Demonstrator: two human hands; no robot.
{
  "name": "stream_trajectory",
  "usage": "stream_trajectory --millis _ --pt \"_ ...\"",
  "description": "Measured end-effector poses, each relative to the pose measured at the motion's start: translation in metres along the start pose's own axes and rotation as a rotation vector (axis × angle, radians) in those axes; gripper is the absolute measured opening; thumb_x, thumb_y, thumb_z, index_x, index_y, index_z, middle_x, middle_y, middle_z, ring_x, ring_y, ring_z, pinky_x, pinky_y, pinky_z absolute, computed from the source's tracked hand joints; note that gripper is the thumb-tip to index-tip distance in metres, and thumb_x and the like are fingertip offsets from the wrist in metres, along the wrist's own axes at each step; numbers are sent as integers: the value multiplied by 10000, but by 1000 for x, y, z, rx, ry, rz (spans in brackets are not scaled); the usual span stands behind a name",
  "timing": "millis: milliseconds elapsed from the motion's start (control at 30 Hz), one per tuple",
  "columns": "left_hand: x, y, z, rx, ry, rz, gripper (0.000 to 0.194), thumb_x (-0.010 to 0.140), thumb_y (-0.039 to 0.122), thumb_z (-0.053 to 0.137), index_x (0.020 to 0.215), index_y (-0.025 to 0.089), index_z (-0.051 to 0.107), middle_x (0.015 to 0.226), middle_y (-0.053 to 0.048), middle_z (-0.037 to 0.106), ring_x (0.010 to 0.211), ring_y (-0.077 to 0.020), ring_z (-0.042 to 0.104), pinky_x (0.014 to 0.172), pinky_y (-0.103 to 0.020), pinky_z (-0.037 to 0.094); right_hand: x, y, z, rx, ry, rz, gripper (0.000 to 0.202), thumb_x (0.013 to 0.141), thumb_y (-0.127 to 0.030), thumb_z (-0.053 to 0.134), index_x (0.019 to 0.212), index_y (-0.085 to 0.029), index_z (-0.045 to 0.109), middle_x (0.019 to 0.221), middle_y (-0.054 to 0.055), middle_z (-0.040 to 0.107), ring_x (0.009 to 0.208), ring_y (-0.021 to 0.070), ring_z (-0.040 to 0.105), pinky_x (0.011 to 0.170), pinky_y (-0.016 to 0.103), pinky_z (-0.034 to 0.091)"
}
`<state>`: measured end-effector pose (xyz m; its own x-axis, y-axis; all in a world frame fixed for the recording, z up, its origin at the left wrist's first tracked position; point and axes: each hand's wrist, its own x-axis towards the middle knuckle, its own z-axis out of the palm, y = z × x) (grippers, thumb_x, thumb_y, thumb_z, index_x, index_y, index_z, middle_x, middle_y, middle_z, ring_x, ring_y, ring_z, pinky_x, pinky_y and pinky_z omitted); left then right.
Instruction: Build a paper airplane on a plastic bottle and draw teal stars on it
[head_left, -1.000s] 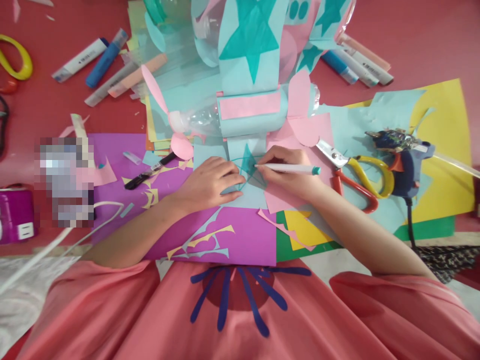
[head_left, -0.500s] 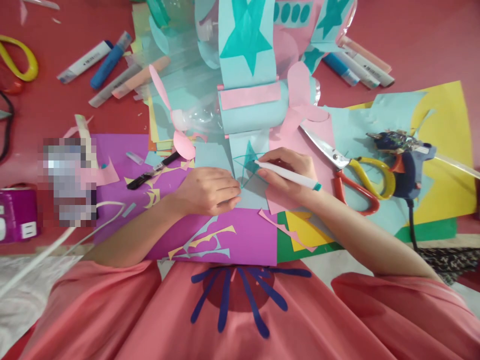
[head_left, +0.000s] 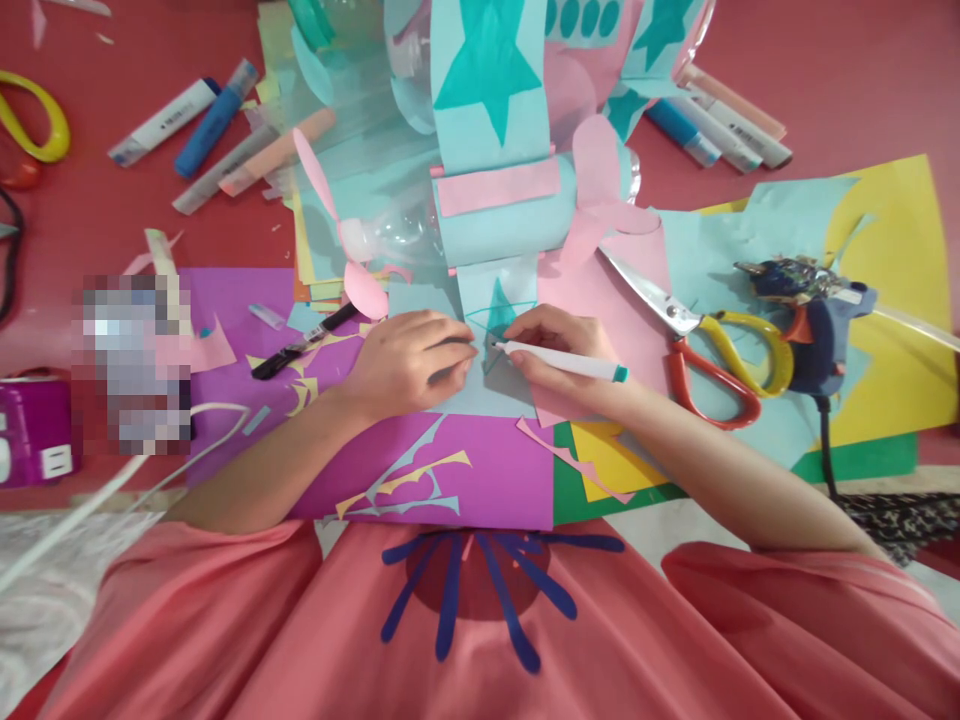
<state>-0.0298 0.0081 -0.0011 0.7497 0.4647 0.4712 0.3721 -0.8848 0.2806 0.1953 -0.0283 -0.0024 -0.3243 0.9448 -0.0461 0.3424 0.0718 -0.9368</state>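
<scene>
In my right hand (head_left: 566,350) is a white marker (head_left: 559,362) with a teal end, its tip on a partly coloured teal star (head_left: 500,308). That star is drawn on the light blue wing (head_left: 472,285) of a plane made from a plastic bottle. My left hand (head_left: 416,362) rests beside the star at the wing's left edge, holding nothing, thumb apart from the fingers. The bottle body (head_left: 502,222) is wrapped in light blue paper with a pink strip; a pink propeller (head_left: 364,290) sits at its neck. The far wing (head_left: 491,70) bears a filled teal star.
Open scissors (head_left: 697,335) and a blue glue gun (head_left: 817,340) lie at right. A black cutter (head_left: 304,343) and paper scraps (head_left: 409,480) lie on purple paper (head_left: 495,470). Markers (head_left: 217,118) are scattered at back left, others (head_left: 682,132) at back right. A white cable (head_left: 112,500) crosses the left.
My right hand and the marker tip have moved slightly left and down over the star. My left hand has risen a little, its thumb now apart from the fingers. More teal fills the star.
</scene>
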Motion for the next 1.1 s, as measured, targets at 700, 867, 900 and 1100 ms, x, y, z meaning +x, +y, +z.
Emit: stream_trajectory --millis 700,867,900,1100 --pt "-1 0 2 -46 -111 -69 287 919 182 440 848 188 718 899 -50 737 812 -179 661 737 -328 509 3 -2 5 -31 52 53 136 865 -313 617 863 -177 617 737 7 663 620 105 562 556 235 422" --pt "-2 -1 3 -38 -115 -69 291 922 189 438 851 197 720 897 -44 735 814 -175 661 740 -325 509 4 0 6 -22 45 12 110 849 -277 618 823 -171 635 750 19 679 636 117 580 578 250 446" --pt "-2 -1 3 -39 -112 -65 289 923 190 441 850 195 720 894 -45 734 811 -175 661 739 -324 509 4 1 6 -22 43 10 107 844 -273 622 816 -171 638 753 20 683 640 119 585 584 252 449" --pt "-1 0 2 -48 -108 -71 293 933 199 438 855 188 720 900 -53 732 812 -178 655 745 -329 507 4 0 6 -23 76 35 78 835 -241 626 814 -166 635 731 13 677 626 114 587 573 245 445"
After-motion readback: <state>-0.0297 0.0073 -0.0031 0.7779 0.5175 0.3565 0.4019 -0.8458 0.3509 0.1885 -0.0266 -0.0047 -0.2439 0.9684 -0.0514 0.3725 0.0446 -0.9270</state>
